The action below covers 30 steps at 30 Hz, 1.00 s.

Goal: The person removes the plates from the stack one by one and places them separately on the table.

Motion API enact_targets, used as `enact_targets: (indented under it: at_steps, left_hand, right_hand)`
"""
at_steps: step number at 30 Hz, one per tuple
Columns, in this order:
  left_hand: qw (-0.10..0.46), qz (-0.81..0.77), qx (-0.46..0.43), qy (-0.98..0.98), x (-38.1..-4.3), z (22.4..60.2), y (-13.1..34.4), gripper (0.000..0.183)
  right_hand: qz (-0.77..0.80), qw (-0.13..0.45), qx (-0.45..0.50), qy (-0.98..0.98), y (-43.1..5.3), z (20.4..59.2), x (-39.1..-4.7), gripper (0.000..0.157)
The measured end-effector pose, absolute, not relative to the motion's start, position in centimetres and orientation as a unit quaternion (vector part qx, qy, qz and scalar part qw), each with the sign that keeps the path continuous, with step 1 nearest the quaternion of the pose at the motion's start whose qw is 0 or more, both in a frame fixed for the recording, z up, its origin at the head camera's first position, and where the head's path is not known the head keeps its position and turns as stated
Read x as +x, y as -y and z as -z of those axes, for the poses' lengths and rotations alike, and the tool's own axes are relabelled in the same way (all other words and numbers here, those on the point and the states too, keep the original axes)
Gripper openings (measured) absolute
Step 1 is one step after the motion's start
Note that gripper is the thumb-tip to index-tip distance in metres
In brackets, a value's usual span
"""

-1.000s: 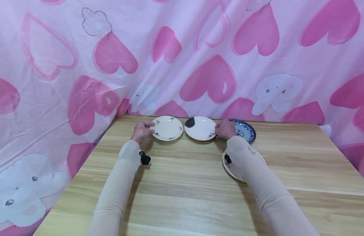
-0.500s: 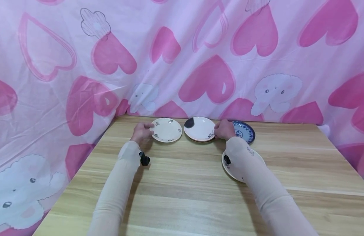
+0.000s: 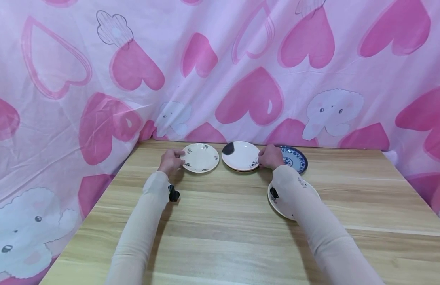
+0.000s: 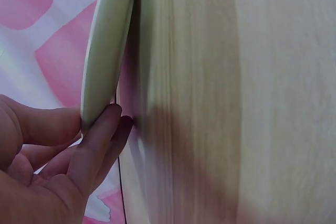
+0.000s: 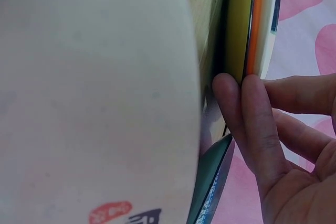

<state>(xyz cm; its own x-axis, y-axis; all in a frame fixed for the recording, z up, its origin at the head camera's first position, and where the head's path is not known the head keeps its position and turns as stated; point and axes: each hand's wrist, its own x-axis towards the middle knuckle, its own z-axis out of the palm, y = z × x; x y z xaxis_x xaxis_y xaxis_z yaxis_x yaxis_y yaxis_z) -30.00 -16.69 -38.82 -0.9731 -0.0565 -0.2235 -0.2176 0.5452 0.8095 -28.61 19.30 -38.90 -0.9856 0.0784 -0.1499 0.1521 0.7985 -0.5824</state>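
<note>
At the back left of the table, my left hand (image 3: 171, 161) pinches the rim of a cream plate (image 3: 200, 158) with small dark motifs. In the left wrist view, the thumb lies on the rim of that plate (image 4: 107, 45) and fingertips are beneath it, close over the wood. My right hand (image 3: 271, 156) pinches the right edge of a white plate (image 3: 241, 156) with a black patch. Under the white plate, the right wrist view shows an orange edge and a yellow-green underside (image 5: 239, 24), with fingertips of the right hand (image 5: 283, 145) against them.
A blue-and-white patterned plate (image 3: 296, 158) lies right of the right hand, partly covered by it. Nearer, another cream plate (image 3: 307, 190) sits under the right forearm. The wooden table (image 3: 213, 229) ends at a pink heart-print curtain (image 3: 191, 79) behind and to the left.
The cream plate in my left hand has come slightly lower and nearer. My right hand and the white plate have hardly moved, and the whole view has drifted a little.
</note>
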Motion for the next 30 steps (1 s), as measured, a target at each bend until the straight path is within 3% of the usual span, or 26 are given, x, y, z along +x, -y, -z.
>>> enact_targets:
  at_steps: [7, 30]
  left_hand:
    - [0.051, -0.421, -0.059, -0.904, -29.9, 39.0, 16.8, 0.049]
    - [0.046, -0.411, -0.066, -0.908, -29.7, 38.7, 17.8, 0.050]
  right_hand:
    - [0.311, 0.064, 0.061, -0.946, -19.3, 38.7, -28.5, 0.035]
    - [0.306, 0.065, 0.063, -0.948, -19.1, 38.6, -28.4, 0.031]
